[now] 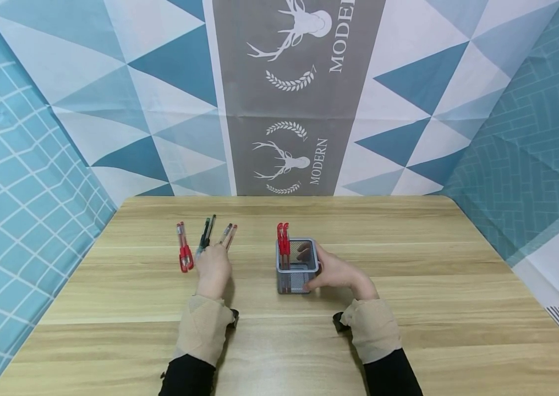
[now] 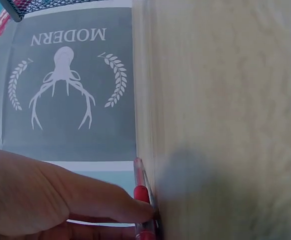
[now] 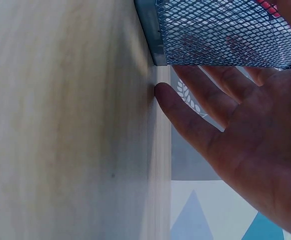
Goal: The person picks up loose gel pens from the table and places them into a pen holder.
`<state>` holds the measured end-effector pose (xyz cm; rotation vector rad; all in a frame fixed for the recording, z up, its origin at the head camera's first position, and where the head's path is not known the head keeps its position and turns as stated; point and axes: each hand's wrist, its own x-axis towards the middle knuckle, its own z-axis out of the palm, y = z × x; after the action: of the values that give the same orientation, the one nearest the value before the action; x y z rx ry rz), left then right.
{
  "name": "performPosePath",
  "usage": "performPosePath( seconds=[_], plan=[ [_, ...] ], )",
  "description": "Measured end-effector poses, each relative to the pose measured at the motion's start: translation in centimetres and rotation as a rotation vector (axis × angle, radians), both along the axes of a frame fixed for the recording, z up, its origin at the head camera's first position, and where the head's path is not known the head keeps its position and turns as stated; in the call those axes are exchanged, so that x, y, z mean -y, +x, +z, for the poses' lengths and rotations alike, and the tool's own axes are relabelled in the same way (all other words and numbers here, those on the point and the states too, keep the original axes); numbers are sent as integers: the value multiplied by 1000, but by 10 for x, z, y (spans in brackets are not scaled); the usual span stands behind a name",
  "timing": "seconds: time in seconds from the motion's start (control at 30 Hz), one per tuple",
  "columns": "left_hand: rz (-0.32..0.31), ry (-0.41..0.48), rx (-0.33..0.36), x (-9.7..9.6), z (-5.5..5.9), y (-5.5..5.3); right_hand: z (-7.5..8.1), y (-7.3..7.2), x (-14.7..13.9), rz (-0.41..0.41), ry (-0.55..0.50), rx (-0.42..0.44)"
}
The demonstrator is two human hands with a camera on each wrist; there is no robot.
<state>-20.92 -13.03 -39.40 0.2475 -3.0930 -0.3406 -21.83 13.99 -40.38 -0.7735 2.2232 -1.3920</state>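
Observation:
My left hand [image 1: 214,269] reaches down over the pens left of centre. In the left wrist view its thumb and fingers pinch a red pen [image 2: 141,192], with a darker pen partly hidden close behind it. Further up in the head view, the ends of these pens [image 1: 232,234] show past the fingers. A grey mesh pen holder [image 1: 297,281] stands upright, two red pens [image 1: 283,242] leaning inside its left part. My right hand [image 1: 336,270] grips the holder's right side, thumb in front and fingers toward the back, seen through the mesh [image 3: 225,35].
Two red pens [image 1: 185,250] lie side by side at the far left of the group. Dark pens [image 1: 207,231] lie between them and my left hand. The wooden table [image 1: 433,264] meets a patterned backdrop [image 1: 284,99] at its far edge.

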Motion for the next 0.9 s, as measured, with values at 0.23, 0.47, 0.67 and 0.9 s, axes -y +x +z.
performPosePath(
  seconds=[0.23, 0.47, 0.67, 0.9],
  plan=[
    [-26, -2, -59, 0, 9, 4, -1, -1, 0, 5, 4, 3],
    [10, 72, -195, -2, 21, 7, 0, -1, 0, 1, -5, 13],
    [51, 150, -338, -6, 31, 9, 0, 0, 1, 2, 0, 5],
    [53, 175, -518, -13, 45, 14, -1, 0, 0, 14, 2, -19]
  ],
)
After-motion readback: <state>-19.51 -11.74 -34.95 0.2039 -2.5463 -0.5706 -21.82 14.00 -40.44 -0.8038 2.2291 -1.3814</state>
